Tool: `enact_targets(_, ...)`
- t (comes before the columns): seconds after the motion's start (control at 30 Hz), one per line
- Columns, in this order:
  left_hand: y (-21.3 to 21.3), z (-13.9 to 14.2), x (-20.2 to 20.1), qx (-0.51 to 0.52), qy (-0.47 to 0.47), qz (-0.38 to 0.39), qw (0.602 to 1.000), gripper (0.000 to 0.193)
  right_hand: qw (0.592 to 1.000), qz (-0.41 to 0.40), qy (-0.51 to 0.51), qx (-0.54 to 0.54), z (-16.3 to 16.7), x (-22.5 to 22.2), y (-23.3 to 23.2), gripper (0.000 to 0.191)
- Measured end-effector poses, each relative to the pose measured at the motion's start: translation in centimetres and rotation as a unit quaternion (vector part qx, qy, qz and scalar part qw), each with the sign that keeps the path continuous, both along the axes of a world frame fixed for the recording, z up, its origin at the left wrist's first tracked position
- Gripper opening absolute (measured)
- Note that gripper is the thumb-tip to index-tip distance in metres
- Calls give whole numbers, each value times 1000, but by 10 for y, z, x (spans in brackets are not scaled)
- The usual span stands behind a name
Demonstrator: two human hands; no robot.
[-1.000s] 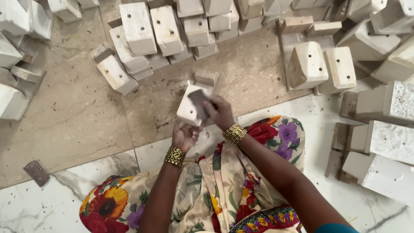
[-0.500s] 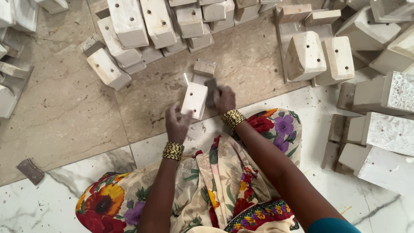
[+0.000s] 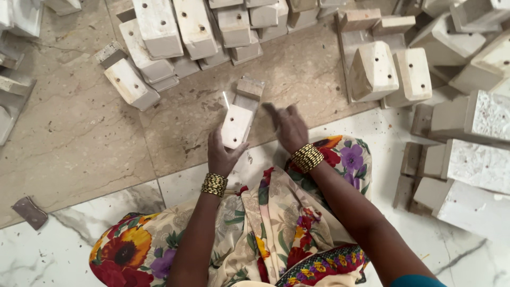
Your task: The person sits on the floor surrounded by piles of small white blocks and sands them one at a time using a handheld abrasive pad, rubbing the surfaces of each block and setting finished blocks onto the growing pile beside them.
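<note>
**Pale Block Held Over Stone Floor**

I am sitting on the floor, looking down at my own 2 hands above my flowered cloth. My left hand is gripping the near end of a pale wooden block from below, thumb and fingers wrapped round its lower edge, so the block is tilting up and away from me over the beige stone floor. 2 small holes are showing on the block's upper face. My right hand is hanging just beside the block, to its right, blurred; its fingers are looking spread and I am seeing nothing in it, though the blur is keeping me from telling whether a fingertip is touching the block. Gold bangles are circling both wrists.

A smaller wooden piece is lying on the floor just beyond the held block. Further off, a row of similar pale blocks is lining the top of the view, and a heap of larger white blocks is standing to my right on the white marble. A small dark scrap is lying well apart on my left.
</note>
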State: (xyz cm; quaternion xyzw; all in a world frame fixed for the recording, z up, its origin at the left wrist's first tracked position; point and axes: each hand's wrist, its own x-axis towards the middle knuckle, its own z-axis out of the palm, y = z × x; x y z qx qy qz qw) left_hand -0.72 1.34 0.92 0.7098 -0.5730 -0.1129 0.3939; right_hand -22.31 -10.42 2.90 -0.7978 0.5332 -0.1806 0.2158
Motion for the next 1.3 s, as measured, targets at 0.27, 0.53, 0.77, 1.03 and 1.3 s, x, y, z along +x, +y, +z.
enact_targets(0.27,11,20,-11,68,-34,-108,991,84,986,85,-17,-139,1,46,-36,12)
enact_targets(0.53,7,24,-20,69,-40,-54,995,88,986,62,151,-18,13,-9,-14,10)
enact_targets(0.77,4,43,-27,-80,208,-65,973,58,963,36,-268,-16,50,0,22,11)
enact_targets(1.03,3,27,27,-103,617,220,749,35,998,-64,-10,14,28,99,68,83)
enact_targets(1.3,-4,8,23,-82,598,186,775,27,967,-85,172,166,33,58,5,94)
